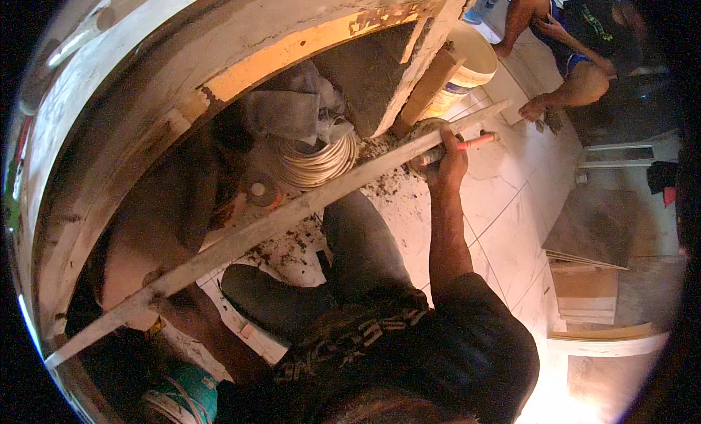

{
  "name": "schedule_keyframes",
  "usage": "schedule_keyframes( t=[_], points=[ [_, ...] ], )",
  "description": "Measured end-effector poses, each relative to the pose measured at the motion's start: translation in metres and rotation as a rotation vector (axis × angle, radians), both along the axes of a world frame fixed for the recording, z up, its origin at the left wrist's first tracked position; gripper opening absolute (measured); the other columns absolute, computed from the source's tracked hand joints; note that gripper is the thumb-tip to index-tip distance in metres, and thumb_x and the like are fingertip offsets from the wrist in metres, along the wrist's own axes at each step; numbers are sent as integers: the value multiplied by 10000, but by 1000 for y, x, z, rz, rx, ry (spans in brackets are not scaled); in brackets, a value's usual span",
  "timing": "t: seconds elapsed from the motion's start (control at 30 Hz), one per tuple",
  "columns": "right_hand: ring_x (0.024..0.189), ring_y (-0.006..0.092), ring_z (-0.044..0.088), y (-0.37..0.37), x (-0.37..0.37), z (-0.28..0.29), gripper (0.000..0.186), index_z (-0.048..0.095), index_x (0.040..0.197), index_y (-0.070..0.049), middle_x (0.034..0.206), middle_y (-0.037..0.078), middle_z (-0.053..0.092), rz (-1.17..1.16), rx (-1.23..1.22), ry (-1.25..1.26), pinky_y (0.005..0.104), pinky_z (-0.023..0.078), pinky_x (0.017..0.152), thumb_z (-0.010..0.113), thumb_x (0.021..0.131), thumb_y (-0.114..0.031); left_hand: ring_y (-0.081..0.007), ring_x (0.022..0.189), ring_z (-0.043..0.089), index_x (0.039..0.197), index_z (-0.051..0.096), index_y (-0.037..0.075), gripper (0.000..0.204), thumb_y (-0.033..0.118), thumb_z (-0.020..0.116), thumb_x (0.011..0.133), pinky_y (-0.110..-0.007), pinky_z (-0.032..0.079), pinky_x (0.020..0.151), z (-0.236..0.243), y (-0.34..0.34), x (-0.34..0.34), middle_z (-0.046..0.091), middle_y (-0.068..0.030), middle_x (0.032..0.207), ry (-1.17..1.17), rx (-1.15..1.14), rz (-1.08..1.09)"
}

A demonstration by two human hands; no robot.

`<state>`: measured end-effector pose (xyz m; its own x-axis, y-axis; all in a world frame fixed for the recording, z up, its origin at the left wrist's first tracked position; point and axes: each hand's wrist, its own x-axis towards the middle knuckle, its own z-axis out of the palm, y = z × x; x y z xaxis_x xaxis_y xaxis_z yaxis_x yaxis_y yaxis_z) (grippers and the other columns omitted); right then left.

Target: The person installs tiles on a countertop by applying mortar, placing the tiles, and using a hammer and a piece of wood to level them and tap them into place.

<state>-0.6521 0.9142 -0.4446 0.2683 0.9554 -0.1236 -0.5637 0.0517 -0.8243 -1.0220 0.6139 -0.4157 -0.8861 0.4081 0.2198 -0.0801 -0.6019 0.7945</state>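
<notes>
A long, narrow wooden strip point(292, 207) runs slantwise across the view, from the lower left to the upper right. My right hand point(449, 165) is closed around it near the upper right end. A thin orange-red stick-like object point(476, 141) juts out to the right beside those fingers; whether it is held there too is unclear. Toward the lower left end, my left hand point(164, 303) grips the same strip in dim light. Below the strip's middle are my bent legs, with dark crumbly debris point(288, 245) scattered on the floor around them.
Under a worn concrete ledge point(139, 146) lie a coil of pale cable point(319, 161) and grey cloth point(281, 113). A whitish bucket point(471, 59) stands upper right, near a seated person point(577, 66). A teal bucket point(193, 391) is lower left; boards point(588, 289) lean at right.
</notes>
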Motion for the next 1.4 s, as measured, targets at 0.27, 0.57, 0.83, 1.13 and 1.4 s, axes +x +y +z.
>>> schedule_keyframes(
  t=[0.27, 0.57, 0.83, 1.13, 1.4],
  points=[
    [709, 201, 582, 11, -38, 6, 327, 423, 1058, 24, 892, 108, 563, -45, 120, -270, 312, 486, 595, 622, 826, -93, -269, 1098, 494, 1276, 336, -31, 504, -16, 569, 829, -366, 415, 955, -11, 6, -12, 490, -178, 1165, 272, -456, 150],
    [740, 210, 507, -49, 1, 11, 318, 473, 1066, -25, 867, 108, 537, 49, 184, -1140, 332, 449, 677, 633, 854, -199, -254, 985, 530, 1145, 406, 25, 382, 349, 438, 944, -363, 484, 837, 6, 40, 11, 509, -129, 1090, 97, 110, 361],
    [599, 106, 462, -113, -2, 4, 341, 491, 1118, -33, 808, 36, 521, 75, 51, -966, 260, 391, 520, 633, 851, -191, -242, 975, 527, 1098, 456, 44, 416, 428, 383, 955, -371, 463, 863, 25, 44, 28, 533, -120, 1029, 263, -271, 547],
    [1164, 299, 470, -68, -37, 1, 540, 499, 1207, -35, 1250, 173, 489, -31, 616, -1184, 377, 390, 951, 743, 732, -120, -167, 791, 576, 1100, 511, 105, 407, 467, 418, 941, -305, 510, 675, 73, 45, 31, 601, -63, 906, -268, -1, 172],
    [918, 274, 569, -35, -39, 65, 441, 514, 1154, -19, 1024, 153, 592, 125, 583, -1213, 340, 447, 830, 695, 755, -68, -123, 640, 573, 1159, 483, 52, 458, 445, 464, 925, -198, 476, 516, 81, 36, 18, 608, -149, 1035, -139, 226, -184]
  ],
)
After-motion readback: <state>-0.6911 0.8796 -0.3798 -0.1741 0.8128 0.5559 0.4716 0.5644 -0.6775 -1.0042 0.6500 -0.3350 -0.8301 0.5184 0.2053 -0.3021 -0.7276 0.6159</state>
